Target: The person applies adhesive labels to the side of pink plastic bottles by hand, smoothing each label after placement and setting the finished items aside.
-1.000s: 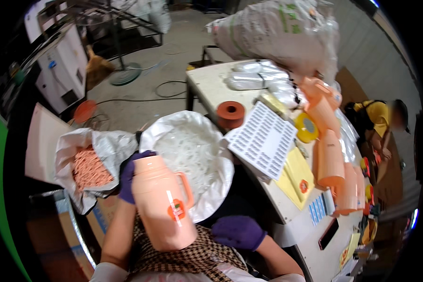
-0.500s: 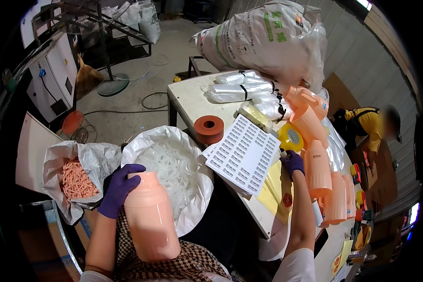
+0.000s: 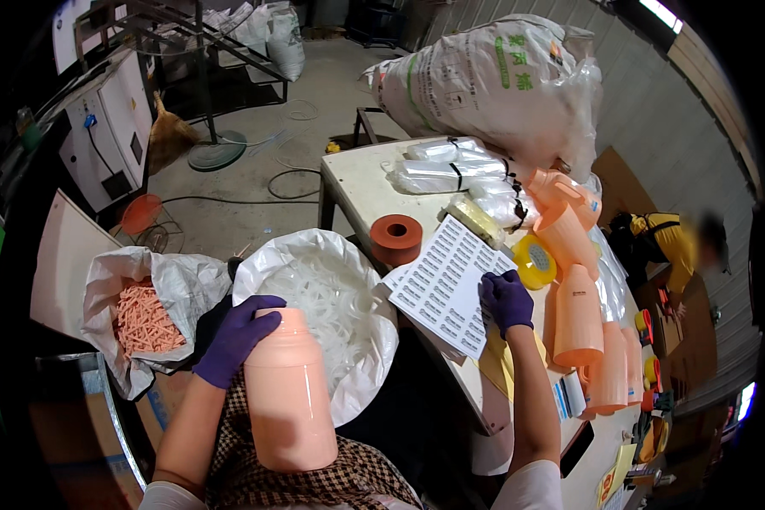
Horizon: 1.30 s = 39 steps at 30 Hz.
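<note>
My left hand point(image 3: 240, 340), in a purple glove, is closed around the neck of a peach plastic bottle point(image 3: 289, 399), which stands roughly upright against my checked apron point(image 3: 238, 442). On the table, my gloved right hand point(image 3: 508, 302) rests over the right side of a white sheet of printed labels point(image 3: 444, 280). Its fingers are bent together at the sheet's surface; whatever they may pinch is too small to make out. Under the sheet's lower right corner lies yellow paper point(image 3: 495, 361). A yellow tape roll point(image 3: 534, 262) sits just beyond my right hand.
Several peach bottles point(image 3: 578, 314) line the table's right side. Bundled clear bags point(image 3: 438, 176) and a reddish-brown roll point(image 3: 396, 238) lie farther back. Left of the table are a sack of translucent rings point(image 3: 382, 357) and a sack of peach sticks point(image 3: 149, 319). A co-worker point(image 3: 676, 242) bends at far right.
My right hand has moved left from beside the tape roll onto the label sheet. The bottle stays in my left hand. The whole view has shifted slightly.
</note>
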Motion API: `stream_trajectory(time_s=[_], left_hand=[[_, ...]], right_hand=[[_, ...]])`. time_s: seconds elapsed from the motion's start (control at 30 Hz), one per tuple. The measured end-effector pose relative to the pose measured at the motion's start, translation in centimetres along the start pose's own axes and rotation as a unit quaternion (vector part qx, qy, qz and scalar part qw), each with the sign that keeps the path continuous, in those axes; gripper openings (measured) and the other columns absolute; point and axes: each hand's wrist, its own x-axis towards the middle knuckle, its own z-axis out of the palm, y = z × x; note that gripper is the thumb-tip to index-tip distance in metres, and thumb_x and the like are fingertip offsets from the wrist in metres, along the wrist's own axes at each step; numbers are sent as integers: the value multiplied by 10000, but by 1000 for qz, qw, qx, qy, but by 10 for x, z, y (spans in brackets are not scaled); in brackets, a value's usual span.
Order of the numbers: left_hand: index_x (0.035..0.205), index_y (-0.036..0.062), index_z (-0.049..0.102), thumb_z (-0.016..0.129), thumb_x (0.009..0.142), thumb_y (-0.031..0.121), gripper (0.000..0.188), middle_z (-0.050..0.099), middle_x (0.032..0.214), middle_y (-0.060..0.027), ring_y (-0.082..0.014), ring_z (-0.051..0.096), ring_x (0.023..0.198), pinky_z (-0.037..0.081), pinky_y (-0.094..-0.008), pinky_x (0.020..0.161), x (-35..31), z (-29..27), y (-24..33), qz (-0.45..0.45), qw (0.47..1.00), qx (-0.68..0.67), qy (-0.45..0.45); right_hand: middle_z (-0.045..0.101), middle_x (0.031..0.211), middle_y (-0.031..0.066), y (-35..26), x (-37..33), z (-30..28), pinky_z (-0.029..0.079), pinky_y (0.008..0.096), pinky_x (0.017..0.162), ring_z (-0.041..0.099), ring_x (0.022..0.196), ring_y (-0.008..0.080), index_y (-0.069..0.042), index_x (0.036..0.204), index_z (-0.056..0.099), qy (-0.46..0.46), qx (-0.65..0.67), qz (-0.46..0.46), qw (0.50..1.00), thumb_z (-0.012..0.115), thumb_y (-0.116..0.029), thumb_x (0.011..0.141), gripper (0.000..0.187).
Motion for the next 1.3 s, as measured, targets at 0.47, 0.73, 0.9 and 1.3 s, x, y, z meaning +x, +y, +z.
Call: stream_trajectory(time_s=[0.47,0.73,0.9,1.3], left_hand=[[1268,14,594,612,974,141,321,609,1278,-104,-194,558,1200,422,-328,1043,-7,0,-14,176,982,60,15],[1253,19,611,607,972,172,320,616,1237,-129,-257,567,1186,424,-353,1049,2,14,-25,188,977,93,31],[1347,31,531,618,963,226,439,533,1346,-138,-258,475,1301,357,-370,1114,-5,10,-22,194,975,105,-13],[1525,21,285,896,662,315,1098,337,1510,-195,-322,328,1420,267,-401,1176,-19,-17,-13,188,955,185,-136]], right_hand=[[671,910,147,-83,-18,-34,479,360,813,589,846,266,8,1211,684,194,162,-65,965,563,-84,981,276],[551,895,30,-254,-166,-14,467,309,547,560,682,185,-264,1198,718,86,159,-348,920,783,-148,719,496],[540,916,32,-256,-167,7,458,314,545,539,667,185,-262,1217,705,104,157,-352,917,794,-140,730,509],[573,926,46,-253,-187,9,477,342,543,579,707,218,-275,1270,664,50,76,-319,943,767,-223,792,491]])
